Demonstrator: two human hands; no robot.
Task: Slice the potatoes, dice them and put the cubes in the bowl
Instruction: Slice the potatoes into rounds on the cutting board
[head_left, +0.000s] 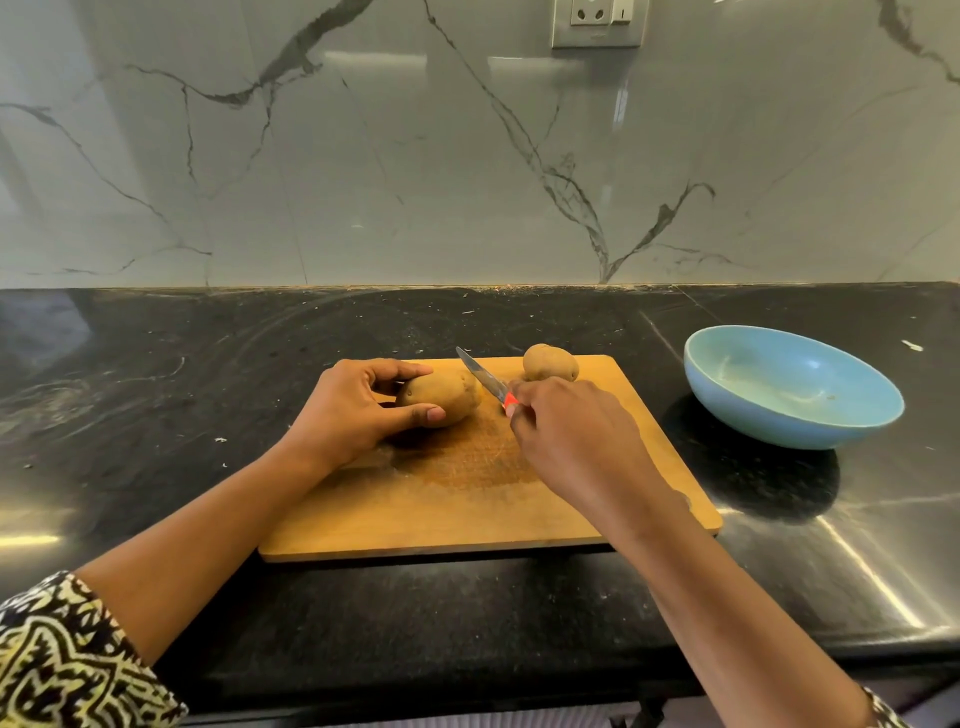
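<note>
Patterned sleeve (67, 654) noted low at far left. The left hand (353, 410) is curled round a whole potato (441, 395), which is gripped between thumb and fingers and lies on its side on the wooden cutting board (441, 519). A red-handled knife (480, 374) is grasped in the right hand (566, 431), blade angled up-left at the potato's right end; contact cannot be told. A second potato (549, 362) is seen at the board's far edge. A blue bowl (779, 426) is set on the dark surface (156, 389), right of the board.
</note>
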